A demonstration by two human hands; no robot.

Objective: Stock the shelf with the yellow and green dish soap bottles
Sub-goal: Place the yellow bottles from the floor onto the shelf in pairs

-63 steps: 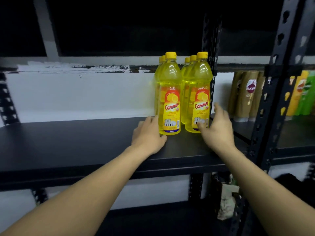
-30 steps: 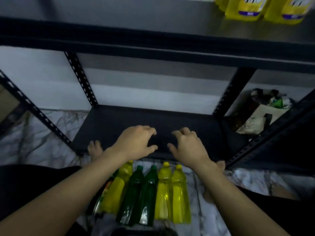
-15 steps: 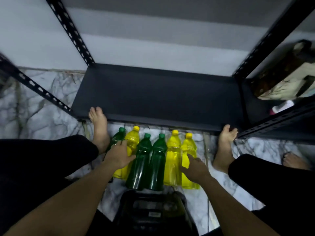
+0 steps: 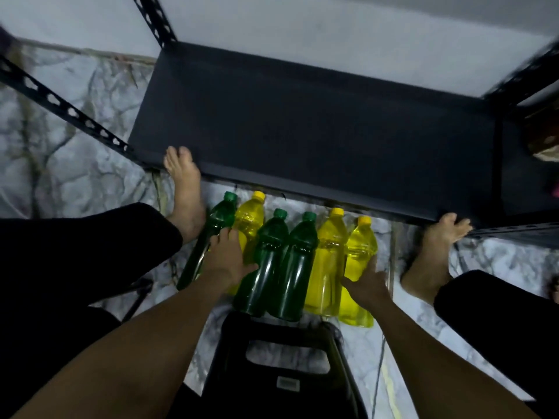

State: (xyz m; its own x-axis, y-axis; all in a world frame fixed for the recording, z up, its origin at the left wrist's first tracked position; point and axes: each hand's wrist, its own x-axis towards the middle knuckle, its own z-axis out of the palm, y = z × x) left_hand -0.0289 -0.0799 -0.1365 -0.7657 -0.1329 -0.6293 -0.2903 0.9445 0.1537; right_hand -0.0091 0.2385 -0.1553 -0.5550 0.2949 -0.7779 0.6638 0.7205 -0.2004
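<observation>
Six dish soap bottles lie side by side on the marble floor in front of the black bottom shelf (image 4: 302, 122). From left they are a green bottle (image 4: 211, 237), a yellow bottle (image 4: 252, 219), two green bottles (image 4: 269, 255), a yellow bottle (image 4: 326, 258) and the rightmost yellow bottle (image 4: 360, 246). My left hand (image 4: 228, 258) wraps over the second bottle, the yellow one, with the thumb spread toward the green one beside it. My right hand (image 4: 367, 282) grips the lower body of the rightmost yellow bottle.
A black plastic stool (image 4: 284, 358) sits just below the bottles, between my knees. My bare feet (image 4: 184, 189) (image 4: 432, 252) flank the row, toes against the shelf edge. A slanted black shelf upright (image 4: 69, 110) crosses the floor at the left.
The view dropped from the upper shelf with yellow bottles down to the floor. Both hands came down onto the row; the left now covers a yellow bottle, the right the rightmost yellow one.
</observation>
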